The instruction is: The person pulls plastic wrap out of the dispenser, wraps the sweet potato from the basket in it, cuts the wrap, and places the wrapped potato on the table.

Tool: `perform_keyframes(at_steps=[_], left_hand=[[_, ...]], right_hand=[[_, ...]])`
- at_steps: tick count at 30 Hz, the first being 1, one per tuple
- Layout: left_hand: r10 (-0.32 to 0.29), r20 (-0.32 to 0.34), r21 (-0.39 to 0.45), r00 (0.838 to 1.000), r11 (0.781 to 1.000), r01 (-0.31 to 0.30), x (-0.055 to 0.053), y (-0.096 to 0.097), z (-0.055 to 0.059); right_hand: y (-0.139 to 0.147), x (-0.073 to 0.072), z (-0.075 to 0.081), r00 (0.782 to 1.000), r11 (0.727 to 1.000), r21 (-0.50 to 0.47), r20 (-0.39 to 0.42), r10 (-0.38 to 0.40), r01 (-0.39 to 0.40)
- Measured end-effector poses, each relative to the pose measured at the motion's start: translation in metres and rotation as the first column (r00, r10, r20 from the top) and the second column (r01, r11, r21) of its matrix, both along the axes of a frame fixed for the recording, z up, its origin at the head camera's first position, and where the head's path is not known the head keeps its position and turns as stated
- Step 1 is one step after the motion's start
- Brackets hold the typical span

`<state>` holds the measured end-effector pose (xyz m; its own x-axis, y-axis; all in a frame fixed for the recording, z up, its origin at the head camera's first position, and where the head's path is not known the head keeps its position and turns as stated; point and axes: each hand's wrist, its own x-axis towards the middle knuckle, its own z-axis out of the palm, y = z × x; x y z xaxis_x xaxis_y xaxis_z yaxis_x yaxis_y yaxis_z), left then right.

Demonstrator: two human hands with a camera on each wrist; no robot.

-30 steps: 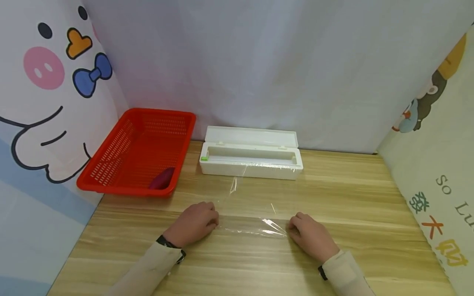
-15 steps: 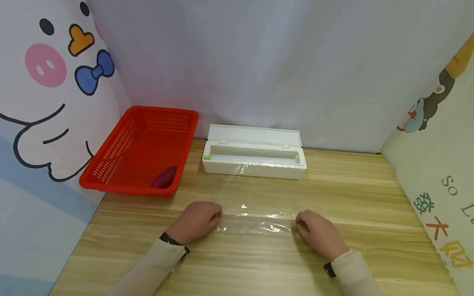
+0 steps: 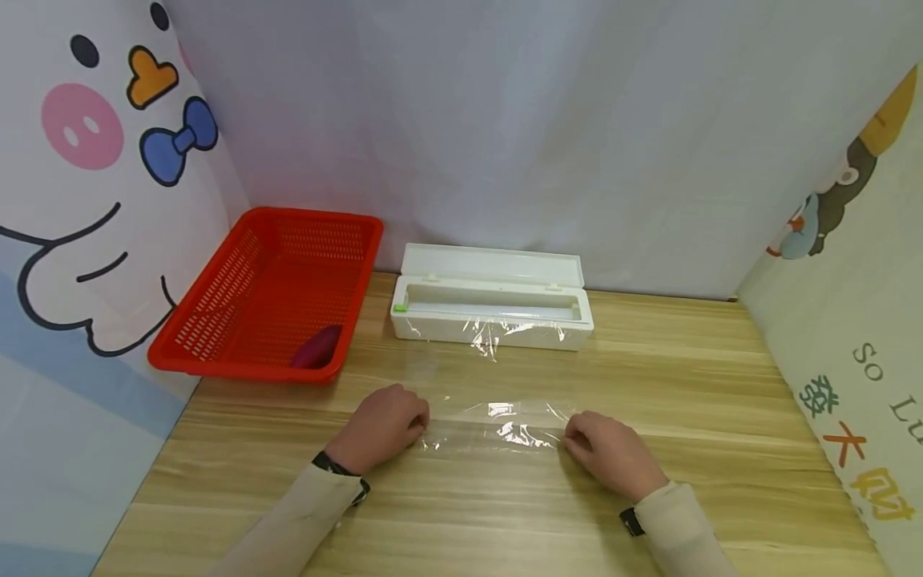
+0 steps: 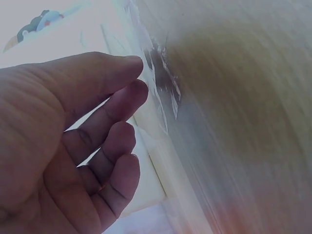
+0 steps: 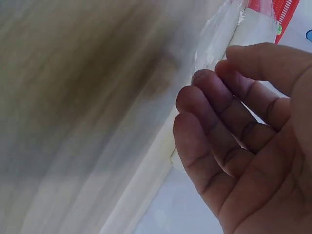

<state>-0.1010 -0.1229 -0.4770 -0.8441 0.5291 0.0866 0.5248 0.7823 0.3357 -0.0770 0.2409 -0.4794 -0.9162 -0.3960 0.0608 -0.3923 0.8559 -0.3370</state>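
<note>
A clear sheet of cling film [image 3: 522,433] stretches toward me from a white cling film box [image 3: 490,330] at the back of the table. My left hand [image 3: 382,429] pinches the near left corner of the sheet. Its thumb and index finger come together at the film's edge in the left wrist view, the other fingers curling loosely below. On the opposite corner, my right hand [image 3: 614,455] pinches the film between thumb and index finger. The box lid [image 3: 493,264] is raised, and a pale roll [image 3: 490,309] lies inside. A small green piece [image 3: 401,308] sits at the box's left end.
A red perforated basket [image 3: 245,370] stands at the back left, with a dark purple, rounded object [image 3: 317,349] in its near right corner. A pale curtain [image 3: 541,144] hangs behind the box. Printed panels flank the wooden table [image 3: 461,521].
Both hands stay nearly in place, still gripping the film's corners. The glints and wrinkles across the sheet and by the box front have shifted. The whole view sways slightly.
</note>
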Motion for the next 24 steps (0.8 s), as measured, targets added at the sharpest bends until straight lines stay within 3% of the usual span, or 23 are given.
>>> perform_keyframes(at_steps=[10, 17, 24], left_hand=[[0.095, 0.054, 0.031, 0.994, 0.995, -0.097, -0.002, -0.004, 0.006], [0.154, -0.022, 0.074, 0.988, 0.986, -0.151, -0.014, -0.014, 0.014], [0.236, -0.105, 0.158, 0.966, 0.963, -0.218, -0.022, -0.026, 0.039]], right_hand=[[0.004, -0.005, 0.009, 0.998, 0.998, -0.022, 0.003, -0.057, 0.057], [0.004, -0.019, 0.023, 0.991, 0.986, -0.095, -0.012, -0.135, 0.133], [0.007, -0.035, 0.033, 0.976, 0.970, -0.140, -0.065, -0.210, 0.199]])
